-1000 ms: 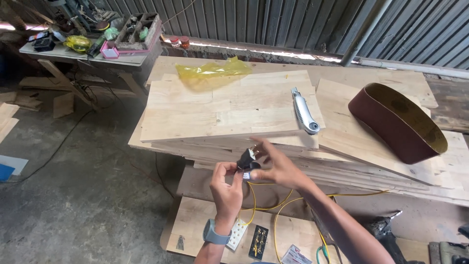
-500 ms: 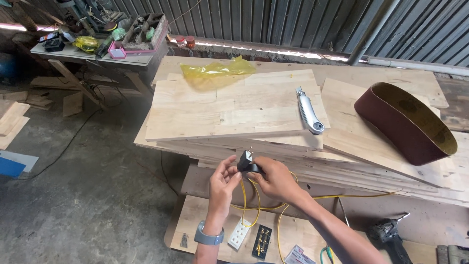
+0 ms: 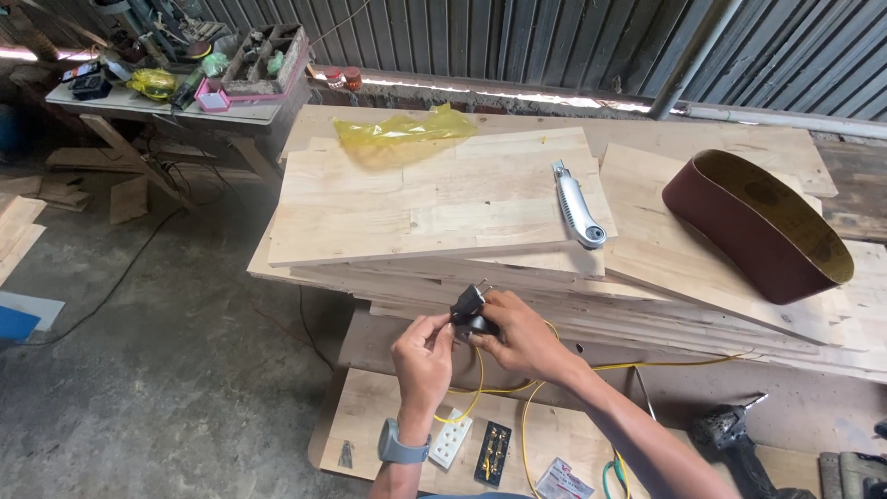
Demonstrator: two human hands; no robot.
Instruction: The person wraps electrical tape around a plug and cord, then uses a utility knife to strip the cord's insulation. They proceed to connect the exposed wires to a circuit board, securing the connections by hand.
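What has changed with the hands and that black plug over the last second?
Little changed. Both hands, left hand and right hand, have dropped slightly lower below the stacked boards, keeping hold of the black plug on its yellow cable. The utility knife, sanding belt and yellow bag stayed put.

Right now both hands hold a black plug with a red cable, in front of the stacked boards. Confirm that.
Not quite: the cable is yellow, not red. The head view shows both hands, left and right, on the black plug in front of the stacked boards.
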